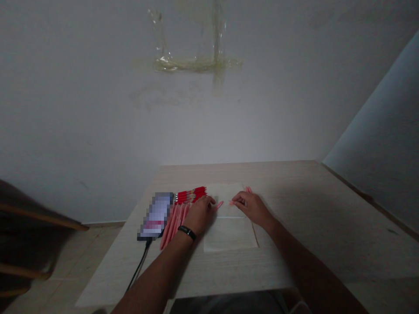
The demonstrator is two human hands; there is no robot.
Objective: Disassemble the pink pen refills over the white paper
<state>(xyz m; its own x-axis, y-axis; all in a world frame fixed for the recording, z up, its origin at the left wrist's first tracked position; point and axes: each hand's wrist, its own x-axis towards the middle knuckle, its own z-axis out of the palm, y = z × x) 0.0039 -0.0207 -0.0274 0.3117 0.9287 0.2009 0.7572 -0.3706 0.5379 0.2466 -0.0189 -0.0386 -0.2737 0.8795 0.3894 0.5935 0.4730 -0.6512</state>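
Note:
My left hand (203,210) is closed round a slim pink stick (219,205), whose end pokes out past the fingertips; whether it is a pen cannot be made out. Across a small gap, my right hand (250,206) pinches a small pink piece (231,203), perhaps a cap. Both hands are above a pale sheet (229,237) lying on the table. Beside my left wrist lies a row of pink pen-like sticks (173,224), with a bundle of red pointed pieces (191,195) above it. Pink tips (248,189) show behind my right hand.
A phone (156,216) with a black cable (139,266) lies at the left of the wooden table (294,183). A thin stick (255,235) lies along the sheet's right edge. A wall with peeling tape (190,65) stands behind the table.

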